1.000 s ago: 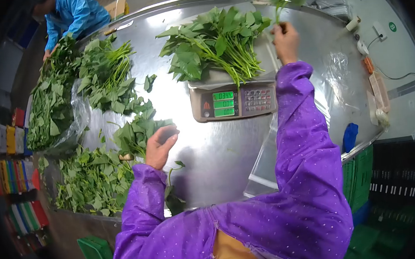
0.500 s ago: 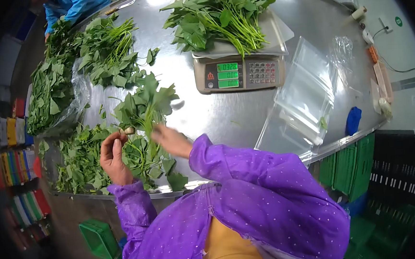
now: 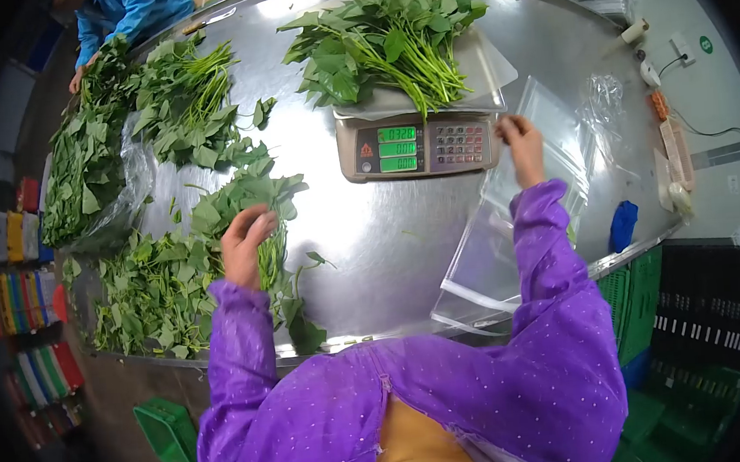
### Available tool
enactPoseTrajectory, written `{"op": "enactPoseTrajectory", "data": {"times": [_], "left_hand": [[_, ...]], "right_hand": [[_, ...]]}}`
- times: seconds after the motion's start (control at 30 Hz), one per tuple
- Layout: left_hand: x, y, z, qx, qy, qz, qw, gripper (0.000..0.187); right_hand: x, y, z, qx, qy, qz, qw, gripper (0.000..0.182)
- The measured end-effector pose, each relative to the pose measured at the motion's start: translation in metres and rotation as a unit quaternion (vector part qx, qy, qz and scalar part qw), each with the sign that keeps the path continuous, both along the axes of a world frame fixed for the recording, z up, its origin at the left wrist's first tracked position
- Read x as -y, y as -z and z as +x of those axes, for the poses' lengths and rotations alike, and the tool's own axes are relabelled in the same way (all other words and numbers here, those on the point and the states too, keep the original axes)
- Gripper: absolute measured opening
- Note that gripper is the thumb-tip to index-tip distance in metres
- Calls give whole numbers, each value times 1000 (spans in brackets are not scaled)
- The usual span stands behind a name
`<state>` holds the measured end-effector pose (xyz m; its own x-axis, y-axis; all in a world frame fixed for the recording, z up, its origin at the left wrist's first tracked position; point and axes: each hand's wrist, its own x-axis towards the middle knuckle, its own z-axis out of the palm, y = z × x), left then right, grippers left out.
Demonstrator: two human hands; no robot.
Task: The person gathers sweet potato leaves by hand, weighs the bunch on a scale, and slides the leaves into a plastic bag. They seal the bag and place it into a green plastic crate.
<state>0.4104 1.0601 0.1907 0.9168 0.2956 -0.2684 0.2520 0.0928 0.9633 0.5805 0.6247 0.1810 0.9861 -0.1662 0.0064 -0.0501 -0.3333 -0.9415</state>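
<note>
My left hand (image 3: 249,246) is over the near-left heap of leafy greens (image 3: 163,275), fingers curled toward the thumb; whatever they close on is hidden. Green stems and leaves lie right beside it. My right hand (image 3: 522,147) is raised at the right edge of the digital scale (image 3: 425,165), above clear plastic bags (image 3: 500,248). Its fingers are loosely bent and slightly apart, and no object shows in them. A large bunch of leafy stems (image 3: 392,49) rests on the scale's pan, and the green display appears to read 0.328.
More greens (image 3: 185,98) are piled at the far left beside crumpled clear plastic (image 3: 131,183). A person in a blue sleeve (image 3: 145,15) stands at the far-left corner. A blue cloth-like item (image 3: 624,226) lies by the table's right edge. Green crates (image 3: 637,302) stand below.
My right hand has left the greens and moved right and up to the scale's side. My left hand has shifted right over the greens. The small bunch between them now lies lower.
</note>
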Motion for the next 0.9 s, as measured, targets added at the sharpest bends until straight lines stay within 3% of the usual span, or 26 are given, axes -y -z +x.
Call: {"op": "enactPoseTrajectory", "data": {"times": [0.13, 0.27, 0.37, 0.47, 0.57, 0.7, 0.73, 0.9], "left_hand": [[36, 25, 81, -99, 90, -16, 991, 41], [72, 49, 146, -94, 65, -67, 991, 50], [85, 43, 172, -81, 33, -73, 994, 46], [84, 40, 185, -100, 33, -55, 993, 48], [84, 38, 186, -97, 35, -49, 994, 54], [77, 41, 191, -90, 5, -152, 984, 52], [75, 33, 191, -100, 10, -142, 985, 43], [45, 45, 211, -77, 12, -83, 994, 31]], "right_hand": [[43, 11, 77, 76, 83, -55, 992, 35], [61, 37, 155, 86, 151, -140, 975, 45], [52, 15, 174, -50, 63, -90, 993, 47], [31, -4, 174, -104, -7, -65, 992, 41], [30, -8, 177, -116, -56, -45, 991, 36], [22, -35, 146, -138, -118, 34, 983, 29], [16, -45, 133, -141, -132, 43, 980, 26], [0, -65, 68, -165, -177, 185, 953, 24]]}}
